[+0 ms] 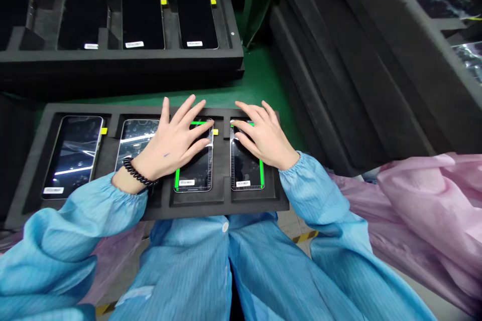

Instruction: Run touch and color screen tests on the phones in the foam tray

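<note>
My left hand (171,140) is open, fingers spread, over a smartphone (198,170) whose screen shows green bars and a grid-like border. Its lower fingers appear to touch that screen. My right hand (265,135) is open over another smartphone (246,165) with a similar green and grid pattern, its fingertips at the upper left of the screen. Both phones lie face up in recesses of a black foam tray (199,208). To the left, a third smartphone (137,133) is partly hidden by my left hand and wrist, and a dark-screened smartphone (75,153) lies at the tray's left end.
Behind is another black foam tray (158,59) holding several dark smartphones (198,20) with white labels. Stacked black foam trays (339,60) rise at the right. Green surface (259,77) shows between them. Pink fabric (425,210) is at the lower right.
</note>
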A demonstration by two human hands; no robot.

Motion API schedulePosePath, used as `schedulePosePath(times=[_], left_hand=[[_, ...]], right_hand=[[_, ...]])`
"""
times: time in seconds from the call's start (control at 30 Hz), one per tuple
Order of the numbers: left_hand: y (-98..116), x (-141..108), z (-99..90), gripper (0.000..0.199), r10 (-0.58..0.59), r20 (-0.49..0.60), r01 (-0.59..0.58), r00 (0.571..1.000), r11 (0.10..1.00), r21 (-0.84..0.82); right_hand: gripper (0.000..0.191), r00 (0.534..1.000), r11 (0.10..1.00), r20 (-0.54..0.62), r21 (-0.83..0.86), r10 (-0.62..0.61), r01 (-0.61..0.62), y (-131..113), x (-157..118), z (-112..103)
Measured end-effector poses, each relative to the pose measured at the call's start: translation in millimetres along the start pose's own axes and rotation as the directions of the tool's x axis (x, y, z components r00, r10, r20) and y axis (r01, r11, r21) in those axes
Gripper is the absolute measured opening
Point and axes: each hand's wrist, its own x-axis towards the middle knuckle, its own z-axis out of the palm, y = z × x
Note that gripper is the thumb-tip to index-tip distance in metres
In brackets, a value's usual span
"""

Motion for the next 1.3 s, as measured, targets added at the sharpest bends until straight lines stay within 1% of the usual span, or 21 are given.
schedulePosePath(times=[0.1, 0.2, 0.3, 0.47, 0.63, 0.73, 0.8, 0.87, 0.93, 0.97, 1.07, 1.17, 1.23, 1.3], left_hand=[[3.4, -3.3, -2.7, 0.049, 0.006, 0.012, -0.006, 1.000, 1.000, 0.007], [7.9, -11.8, -2.7, 0.045, 0.040, 0.018, -0.041, 0.999, 0.999, 0.033], [12.0, -25.5, 0.8, 0.045, 0.066, 0.031, -0.068, 0.997, 0.996, 0.066], [20.1, -51.3, 7.0, 0.047, 0.126, 0.004, -0.126, 0.992, 0.988, 0.089], [33.8, -75.0, 9.3, 0.051, 0.132, 0.007, -0.132, 0.991, 0.991, 0.014], [40.5, -90.3, 9.3, 0.055, 0.154, 0.043, -0.154, 0.987, 0.988, 0.001], [42.4, -98.9, 8.3, 0.055, 0.172, 0.063, -0.168, 0.983, 0.984, -0.059], [41.8, -103.0, 7.0, 0.052, 0.172, 0.058, -0.162, 0.983, 0.977, -0.139], [38.8, -99.8, 6.6, 0.049, 0.147, 0.025, -0.141, 0.989, 0.974, -0.177], [36.8, -95.1, 7.1, 0.048, 0.137, 0.009, -0.134, 0.991, 0.977, -0.169], [30.5, -71.9, 10.9, 0.050, 0.082, -0.033, -0.085, 0.996, 0.993, -0.078], [27.6, -49.6, 14.0, 0.051, 0.016, -0.017, -0.015, 1.000, 1.000, 0.026], [28.3, -44.6, 13.4, 0.050, 0.011, 0.007, -0.012, 1.000, 0.998, 0.059], [30.4, -49.3, 11.1, 0.046, 0.052, 0.013, -0.053, 0.999, 0.998, 0.040]], right_hand=[[0.034, 1.000, 1.000, 0.008, -0.007, -0.022, 0.022, -1.2, -2.7, 1.1], [0.033, 0.999, 0.999, 0.020, 0.000, -0.051, 0.051, -5.4, -10.2, -0.5], [0.031, 0.996, 0.996, 0.033, 0.009, -0.087, 0.087, -12.1, -21.7, -3.3], [0.030, 0.989, 0.988, 0.013, 0.035, -0.148, 0.148, -26.3, -43.8, -7.5], [0.028, 0.983, 0.979, 0.008, 0.094, -0.185, 0.183, -44.2, -68.0, -9.1], [0.025, 0.982, 0.975, 0.031, 0.132, -0.186, 0.181, -55.0, -81.5, -9.5], [0.023, 0.981, 0.968, 0.040, 0.172, -0.192, 0.183, -59.5, -87.3, -10.2], [0.022, 0.978, 0.960, 0.035, 0.205, -0.203, 0.192, -59.6, -88.6, -11.3], [0.025, 0.980, 0.959, 0.000, 0.204, -0.200, 0.195, -55.0, -84.6, -12.5], [0.026, 0.982, 0.963, -0.021, 0.190, -0.189, 0.190, -51.4, -80.8, -13.0], [0.027, 0.989, 0.981, -0.077, 0.135, -0.129, 0.139, -39.7, -65.1, -15.3], [0.027, 0.993, 0.991, -0.078, 0.099, -0.086, 0.094, -33.7, -51.7, -19.4], [0.026, 0.993, 0.992, -0.084, 0.090, -0.084, 0.091, -33.3, -48.7, -22.7], [0.026, 0.992, 0.992, -0.100, 0.090, -0.082, 0.091, -33.9, -50.7, -25.5]])
